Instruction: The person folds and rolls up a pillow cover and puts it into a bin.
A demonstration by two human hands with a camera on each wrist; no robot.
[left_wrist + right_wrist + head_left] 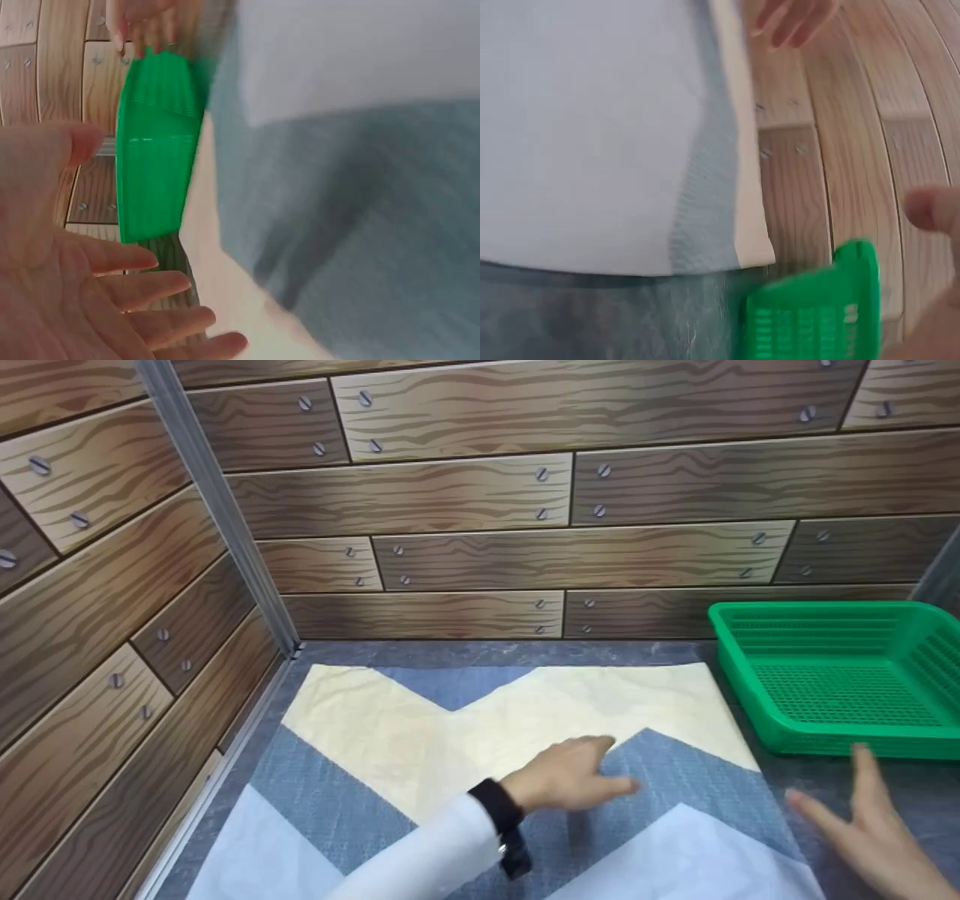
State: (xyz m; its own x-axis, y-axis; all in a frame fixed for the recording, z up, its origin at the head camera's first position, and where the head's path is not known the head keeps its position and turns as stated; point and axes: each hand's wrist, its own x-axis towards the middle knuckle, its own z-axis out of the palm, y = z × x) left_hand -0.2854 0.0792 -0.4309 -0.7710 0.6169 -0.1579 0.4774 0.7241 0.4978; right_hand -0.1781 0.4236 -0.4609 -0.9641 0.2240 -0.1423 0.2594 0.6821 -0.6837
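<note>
A flat cloth (pixel 480 750) with a cream, blue and white zigzag pattern lies spread in front of me. My left hand (pixel 570 776) hovers above the middle of it, holding nothing. In the left wrist view its fingers (pixel 161 289) are extended and apart. My right hand (pixel 874 832), also with nothing in it, is beyond the cloth's right edge, just in front of a green plastic basket (pixel 765 712). Its thumb and index finger are spread. Only part of the right hand (pixel 937 255) shows in the right wrist view.
Beside the cloth on the right, the basket has slotted walls and a mesh bottom with nothing in it. The dark grey tabletop (pixel 810 780) shows around the cloth. Wood-plank-patterned walls (pixel 465 495) rise at the back and left, with a metal post (pixel 225 510) at their corner.
</note>
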